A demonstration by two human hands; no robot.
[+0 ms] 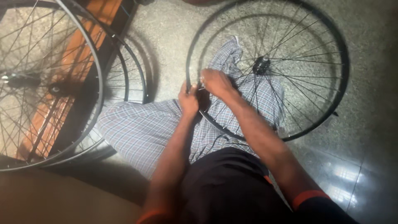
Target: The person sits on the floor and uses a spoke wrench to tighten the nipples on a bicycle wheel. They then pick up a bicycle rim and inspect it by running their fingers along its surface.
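A bare bicycle wheel rim [331, 105] with thin spokes and a dark hub [261, 65] rests across my lap, over checked trousers. My left hand [188, 98] is closed around the rim's left edge. My right hand [216, 82] sits just beside it, fingers pinched at the rim where a spoke meets it. Something small may be between those fingers, but I cannot tell what it is.
Two more spoked wheels [97, 83] lean at the left against an orange-brown wooden bench [70, 62]. Speckled stone floor [166, 37] lies beyond my knees and shiny tiles [348, 174] at the right. A tan surface [62, 199] fills the lower left.
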